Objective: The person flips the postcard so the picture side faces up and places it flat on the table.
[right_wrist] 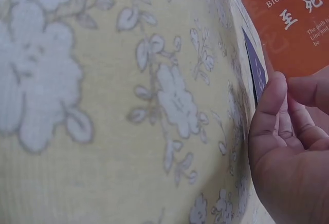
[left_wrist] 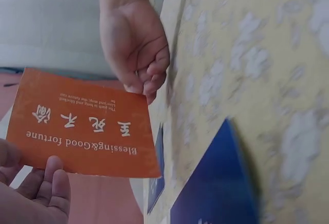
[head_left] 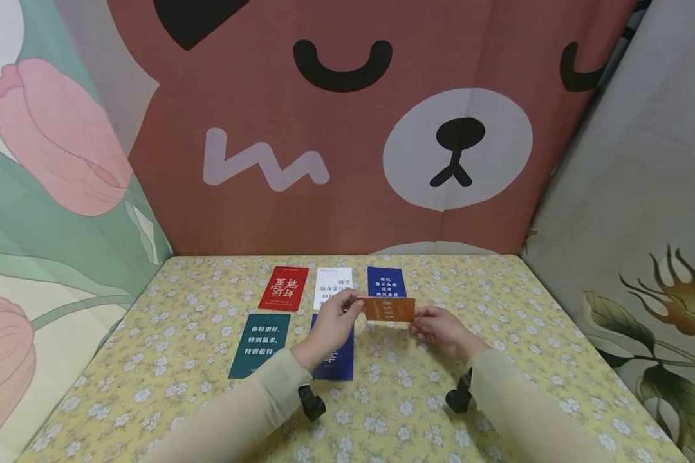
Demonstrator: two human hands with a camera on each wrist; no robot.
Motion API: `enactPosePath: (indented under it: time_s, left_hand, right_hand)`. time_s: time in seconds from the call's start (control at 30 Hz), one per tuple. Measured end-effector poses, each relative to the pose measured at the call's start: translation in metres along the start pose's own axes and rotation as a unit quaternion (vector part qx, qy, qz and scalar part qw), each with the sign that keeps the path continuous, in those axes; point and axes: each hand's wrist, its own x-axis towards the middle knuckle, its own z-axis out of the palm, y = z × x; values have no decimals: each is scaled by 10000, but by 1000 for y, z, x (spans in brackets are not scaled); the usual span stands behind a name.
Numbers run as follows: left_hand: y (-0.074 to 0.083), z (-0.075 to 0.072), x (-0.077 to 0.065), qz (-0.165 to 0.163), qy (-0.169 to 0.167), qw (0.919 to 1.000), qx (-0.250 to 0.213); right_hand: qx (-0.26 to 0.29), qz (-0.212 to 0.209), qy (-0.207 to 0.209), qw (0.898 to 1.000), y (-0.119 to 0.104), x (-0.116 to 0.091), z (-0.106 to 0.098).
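Observation:
An orange card (head_left: 389, 309) with white lettering is held above the table between both hands. My left hand (head_left: 333, 325) pinches one end of it, and my right hand (head_left: 443, 331) pinches a corner at the other end. The right wrist view shows the right thumb and a finger (right_wrist: 272, 93) meeting at the card's edge. Below the left hand lies a blue card (head_left: 337, 363), partly hidden by that hand. Behind the orange card lies another blue card (head_left: 387, 281), its lower edge covered. A white card (head_left: 331, 283) is partly behind the left hand.
A red card (head_left: 284, 288) and a green card (head_left: 260, 344) lie on the left part of the table. The tabletop (head_left: 168, 360) has a yellow floral cloth. A bear-print curtain (head_left: 347, 218) stands at the back, with patterned cloths at both sides.

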Motion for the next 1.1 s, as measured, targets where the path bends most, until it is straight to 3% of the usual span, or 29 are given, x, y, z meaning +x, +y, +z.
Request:
enactPosePath:
  time_s: [0.27, 0.77, 0.9, 1.1]
  left_hand:
    - [1, 0, 14, -526, 540, 9926, -957]
    - [-23, 1, 30, -495, 816, 9942, -504]
    - [-24, -1, 30, -673, 484, 9965, -99]
    - [-28, -4, 27, -1101, -763, 9887, 665]
  right_hand:
    - [-416, -196, -31, 9989, 5, -9, 4]
    - [-1080, -334, -458, 9925, 4, -35, 0]
    - [-1397, -246, -376, 9892, 3, -45, 3]
    - [-1718, -39, -215, 9849, 3, -57, 8]
